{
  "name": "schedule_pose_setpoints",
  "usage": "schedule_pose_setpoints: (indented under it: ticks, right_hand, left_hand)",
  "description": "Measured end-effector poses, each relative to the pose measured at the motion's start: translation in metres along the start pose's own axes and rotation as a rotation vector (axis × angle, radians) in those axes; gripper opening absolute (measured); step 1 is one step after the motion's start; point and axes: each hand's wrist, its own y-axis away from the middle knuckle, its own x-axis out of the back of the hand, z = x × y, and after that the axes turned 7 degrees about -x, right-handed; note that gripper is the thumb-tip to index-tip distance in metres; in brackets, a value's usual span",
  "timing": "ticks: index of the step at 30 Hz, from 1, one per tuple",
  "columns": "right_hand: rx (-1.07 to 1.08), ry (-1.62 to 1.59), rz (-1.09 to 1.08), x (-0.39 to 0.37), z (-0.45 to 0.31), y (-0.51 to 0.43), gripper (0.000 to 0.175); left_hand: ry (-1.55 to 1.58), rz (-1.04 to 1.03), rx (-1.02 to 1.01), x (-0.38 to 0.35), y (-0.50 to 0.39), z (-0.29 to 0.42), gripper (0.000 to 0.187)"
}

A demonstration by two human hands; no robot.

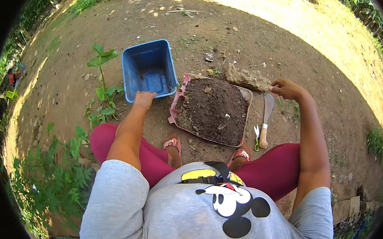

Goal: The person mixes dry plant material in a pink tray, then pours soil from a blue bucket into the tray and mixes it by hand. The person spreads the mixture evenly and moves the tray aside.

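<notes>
My left hand (145,99) grips the near rim of a blue plastic bin (154,80), which tilts so that its inside shows. To its right is a shallow pinkish-red plastic container (176,105) heaped with dark soil (215,111). Bits of dry plant matter and a small white scrap lie on the soil. My right hand (287,89) hovers by the right end of a rough elongated stone (247,78), fingers curled; whether the fingertips touch it or pinch something is unclear. Below this hand lie a wooden-handled machete (266,114) and green-handled scissors (257,137).
A leafy green plant (102,63) grows left of the bin, with denser foliage (54,176) at lower left. My sandalled feet (173,144) flank the soil container. Near the top, a stick (185,11) lies on bare earth. A grass tuft (381,144) stands far right.
</notes>
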Motion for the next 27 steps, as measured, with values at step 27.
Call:
schedule_pose_setpoints:
  ticks: [27]
  right_hand:
    - [0.067, -0.146, -0.041, -0.044, -0.009, 0.035, 0.057]
  left_hand:
    - [0.618, 0.223, -0.548, 0.186, 0.006, 0.152, 0.041]
